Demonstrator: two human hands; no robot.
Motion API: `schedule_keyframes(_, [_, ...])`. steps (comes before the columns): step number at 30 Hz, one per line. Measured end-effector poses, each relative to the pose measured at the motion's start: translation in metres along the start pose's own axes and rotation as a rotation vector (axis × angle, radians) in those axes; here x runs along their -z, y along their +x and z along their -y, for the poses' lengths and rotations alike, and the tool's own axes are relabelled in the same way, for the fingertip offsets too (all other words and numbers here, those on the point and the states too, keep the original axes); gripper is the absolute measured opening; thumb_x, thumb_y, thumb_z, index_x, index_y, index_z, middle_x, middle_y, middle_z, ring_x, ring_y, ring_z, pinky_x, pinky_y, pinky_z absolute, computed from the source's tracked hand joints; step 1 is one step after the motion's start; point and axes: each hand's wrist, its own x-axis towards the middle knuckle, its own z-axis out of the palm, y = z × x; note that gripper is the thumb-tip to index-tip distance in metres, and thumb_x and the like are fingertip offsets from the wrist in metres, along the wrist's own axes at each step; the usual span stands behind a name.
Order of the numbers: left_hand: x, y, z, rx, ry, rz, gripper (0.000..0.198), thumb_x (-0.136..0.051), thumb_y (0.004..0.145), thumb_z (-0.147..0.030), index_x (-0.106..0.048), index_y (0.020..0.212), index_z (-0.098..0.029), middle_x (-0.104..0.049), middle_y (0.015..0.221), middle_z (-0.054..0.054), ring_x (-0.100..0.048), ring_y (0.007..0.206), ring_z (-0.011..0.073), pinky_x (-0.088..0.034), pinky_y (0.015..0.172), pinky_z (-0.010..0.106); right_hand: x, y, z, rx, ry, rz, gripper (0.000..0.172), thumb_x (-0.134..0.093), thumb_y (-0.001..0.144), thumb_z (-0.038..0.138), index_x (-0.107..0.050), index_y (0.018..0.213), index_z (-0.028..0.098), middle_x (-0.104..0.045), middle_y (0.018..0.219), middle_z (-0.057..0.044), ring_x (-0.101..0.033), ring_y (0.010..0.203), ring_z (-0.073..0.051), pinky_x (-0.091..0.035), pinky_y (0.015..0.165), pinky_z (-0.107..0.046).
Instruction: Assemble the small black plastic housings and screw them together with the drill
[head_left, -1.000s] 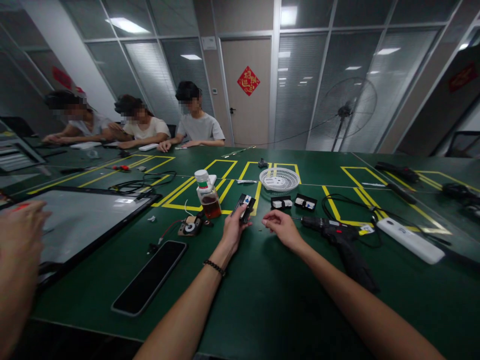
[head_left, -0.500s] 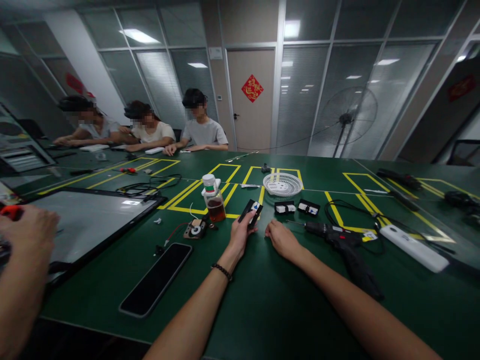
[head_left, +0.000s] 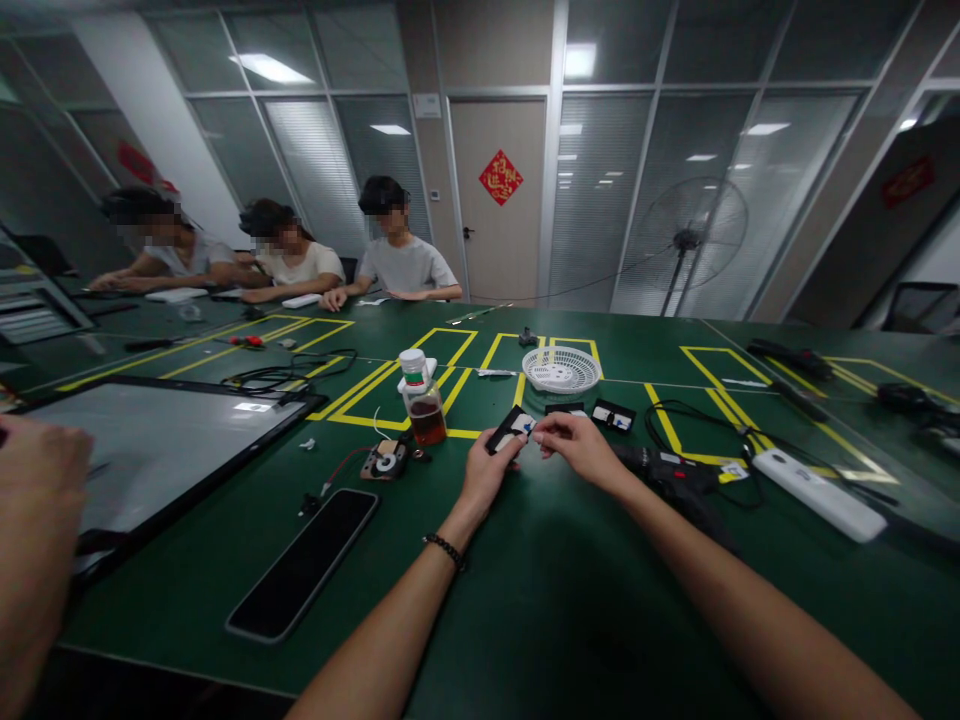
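My left hand (head_left: pixel 481 472) is closed around a small black-and-white block (head_left: pixel 504 432) with a blue mark, tilted a little above the green table. My right hand (head_left: pixel 579 448) is at the block's right end, thumb and fingertips pinched together; what lies between them is too small to make out. Behind my right hand are two similar black-and-white blocks, one partly hidden (head_left: pixel 562 408) and one in fuller view (head_left: pixel 613 416). A black power drill (head_left: pixel 679 478) lies beyond my right forearm, which partly covers it.
A white plastic basket (head_left: pixel 562 372) stands farther back. Left of my hands are a bottle of brown liquid (head_left: pixel 427 420), a small wired part (head_left: pixel 384 460) and a phone (head_left: pixel 304 565). A co-worker's hand (head_left: pixel 37 490) is over a large framed panel (head_left: pixel 180 450). A white power strip (head_left: pixel 817 493) lies right.
My right hand has lifted from the table and moved up to the block's end, now covering part of a block behind it. My left hand keeps its hold. The view has shifted slightly.
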Motion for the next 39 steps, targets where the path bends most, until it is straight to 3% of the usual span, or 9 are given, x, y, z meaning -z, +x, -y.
schedule_keyframes(4, [-0.001, -0.001, 0.001, -0.053, 0.06, 0.004, 0.054, -0.076, 0.067, -0.044, -0.062, 0.11, -0.014, -0.065, 0.098, 0.009, -0.06, 0.077, 0.0166, -0.051, 0.055, 0.022, -0.001, 0.002, 0.003, -0.043, 0.028, 0.029, 0.023, -0.065, 0.081, 0.033, -0.07, 0.095, 0.016, -0.071, 0.086, -0.005, -0.066, 0.069, -0.017, -0.053, 0.069, -0.032])
schedule_keyframes(10, [-0.003, -0.005, -0.001, -0.103, 0.153, 0.012, 0.057, -0.076, 0.066, -0.045, -0.06, 0.111, -0.015, -0.067, 0.097, 0.008, -0.061, 0.079, 0.0183, -0.05, 0.06, 0.025, 0.004, 0.0, 0.015, 0.144, -0.395, 0.03, 0.014, -0.061, 0.084, 0.02, -0.072, 0.094, 0.019, -0.071, 0.089, -0.005, -0.065, 0.083, -0.018, -0.048, 0.079, -0.031])
schedule_keyframes(18, [-0.006, -0.01, -0.007, -0.107, 0.206, -0.022, 0.055, -0.079, 0.063, -0.042, -0.061, 0.107, -0.014, -0.068, 0.096, 0.008, -0.062, 0.082, 0.0199, -0.049, 0.071, 0.028, 0.008, -0.003, 0.024, 0.253, -0.646, 0.102, 0.014, -0.056, 0.087, 0.013, -0.063, 0.098, 0.019, -0.068, 0.09, -0.005, -0.062, 0.084, -0.019, -0.044, 0.077, -0.029])
schedule_keyframes(30, [-0.004, -0.012, -0.008, -0.193, 0.375, 0.026, 0.055, -0.075, 0.068, -0.045, -0.06, 0.111, -0.015, -0.067, 0.1, 0.01, -0.063, 0.087, 0.0218, -0.048, 0.076, 0.031, 0.005, 0.001, 0.029, 0.318, -0.863, 0.257, 0.018, -0.05, 0.087, 0.007, -0.059, 0.099, 0.017, -0.065, 0.094, -0.007, -0.059, 0.085, -0.019, -0.04, 0.073, -0.027])
schedule_keyframes(39, [-0.004, -0.015, -0.012, -0.239, 0.49, 0.025, 0.051, -0.074, 0.069, -0.041, -0.059, 0.112, -0.018, -0.068, 0.1, 0.01, -0.064, 0.089, 0.0227, -0.048, 0.079, 0.032, 0.006, 0.002, 0.029, 0.313, -0.92, 0.298, 0.017, -0.051, 0.085, 0.007, -0.059, 0.097, 0.017, -0.065, 0.094, -0.007, -0.059, 0.086, -0.019, -0.039, 0.072, -0.027])
